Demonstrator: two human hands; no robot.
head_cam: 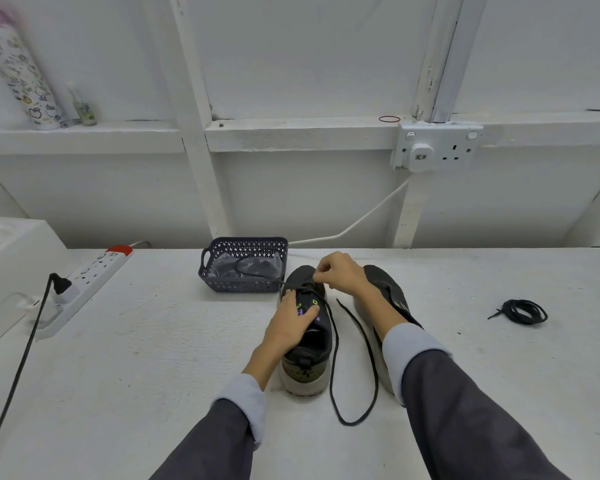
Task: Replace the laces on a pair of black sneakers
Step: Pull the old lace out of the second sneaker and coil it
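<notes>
Two black sneakers stand side by side on the white table, heels toward me. My left hand rests on the tongue and eyelets of the left sneaker, fingers spread, thumb by the green and purple lace loops. My right hand pinches a black lace near the toe-end eyelets. One end of that lace loops down over the table between the shoes, and the other end runs left into the basket. The right sneaker lies partly hidden behind my right forearm. A coiled black lace lies apart at the right.
A dark blue perforated basket with plastic bags inside stands just behind the left sneaker. A white power strip with a black plug and cable lies at the left. A wall socket and white cable are behind.
</notes>
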